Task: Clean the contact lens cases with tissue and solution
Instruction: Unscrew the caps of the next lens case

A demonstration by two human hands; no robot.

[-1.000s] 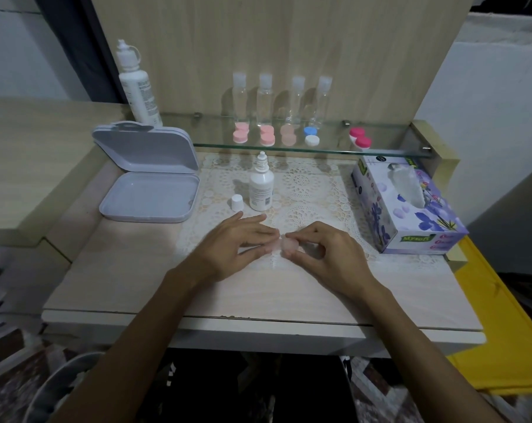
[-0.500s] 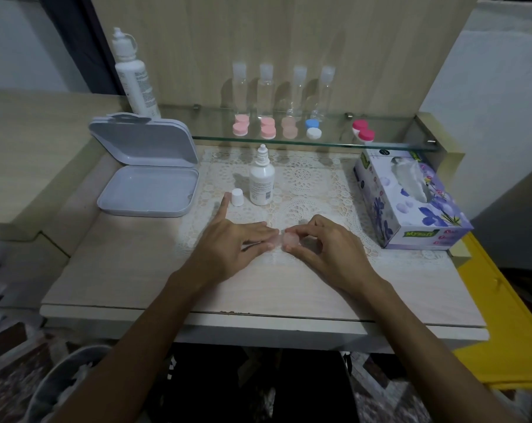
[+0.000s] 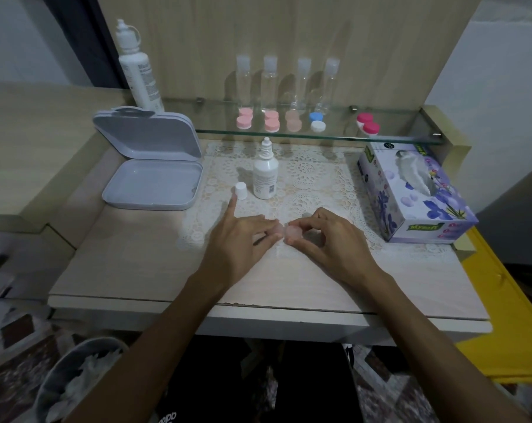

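**Mia:** The fingers point(image 3: 298, 222) of the right hand point(image 3: 331, 245) curl round and pinch a small pale pink lens case point(image 3: 292, 232). The left hand point(image 3: 240, 242) pinches its other end, with one finger sticking out straight toward the far side.

**Ben:** Where is the case?

**Mia:** Between both hands, low over the lacy mat point(image 3: 307, 175), in the middle of the table point(image 3: 136, 264).

**Ben:** Is the cleaning done?

**Mia:** I think not. The little solution bottle point(image 3: 265, 175) stands open just behind, its white cap point(image 3: 241, 190) beside it. No tissue is in the hands. The tissue box point(image 3: 411, 193) sits on the right.

**Ben:** And the rest?

**Mia:** More cases point(image 3: 272, 121) wait on the far glass shelf point(image 3: 405, 138). The bin point(image 3: 54, 380), near and left, holds crumpled white tissue.
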